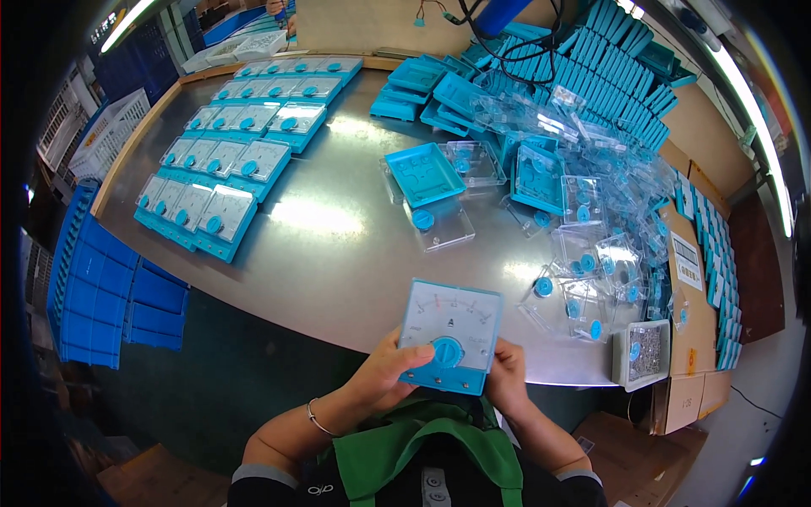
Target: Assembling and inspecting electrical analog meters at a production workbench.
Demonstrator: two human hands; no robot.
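Note:
Held between both hands at the table's near edge is an analog meter (463,328) with a blue case, a clear cover, a curved scale and a round blue knob. My left hand (384,372) grips its left side, the thumb lying on the front beside the knob. At the lower right edge, my right hand (507,373) is closed on the meter; its fingertips are partly hidden behind the case. Beyond it on the metal table (338,279) lie an open blue case (424,175) and a clear cover with a blue knob (446,226).
Rows of assembled meters (228,165) fill the table's left. At right are a heap of clear covers (591,211), stacked blue cases (583,72), a white box of small metal parts (649,351) and a cardboard box (688,291). Blue crates (110,287) stand at far left.

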